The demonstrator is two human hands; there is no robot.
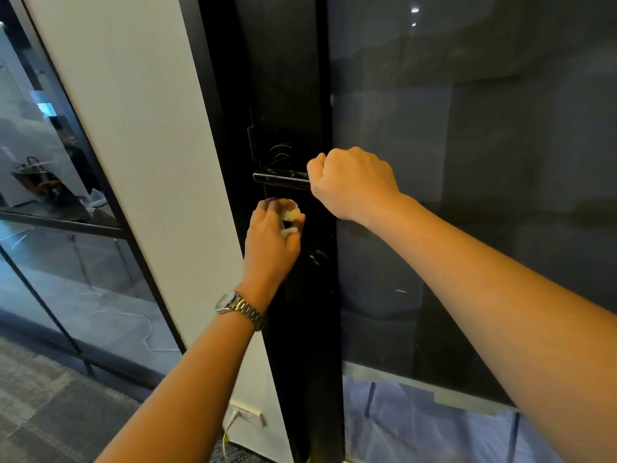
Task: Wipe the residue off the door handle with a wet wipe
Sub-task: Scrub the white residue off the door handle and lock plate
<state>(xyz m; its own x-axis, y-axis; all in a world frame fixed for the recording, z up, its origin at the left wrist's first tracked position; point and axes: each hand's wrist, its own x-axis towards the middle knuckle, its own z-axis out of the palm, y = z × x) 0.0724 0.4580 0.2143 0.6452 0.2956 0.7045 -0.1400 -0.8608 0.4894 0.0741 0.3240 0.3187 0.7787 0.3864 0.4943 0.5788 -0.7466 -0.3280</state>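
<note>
A black lever door handle (278, 179) sticks out leftward from the black door frame (293, 95), with pale specks on its top near my right hand. My right hand (350, 182) grips the handle's right part, fingers curled round it. Just below the handle, my left hand (272, 240) holds a crumpled white wet wipe (289, 216) bunched between its fingers. The wipe is apart from the handle, a short way under it. A metal watch (235, 307) is on my left wrist.
A keyhole (317, 257) sits on the door frame below the handle. Dark glass door panel (467, 162) fills the right. A white wall pillar (140, 128) stands left of the frame, with a socket and cable (243, 416) low down. Glass partition at far left.
</note>
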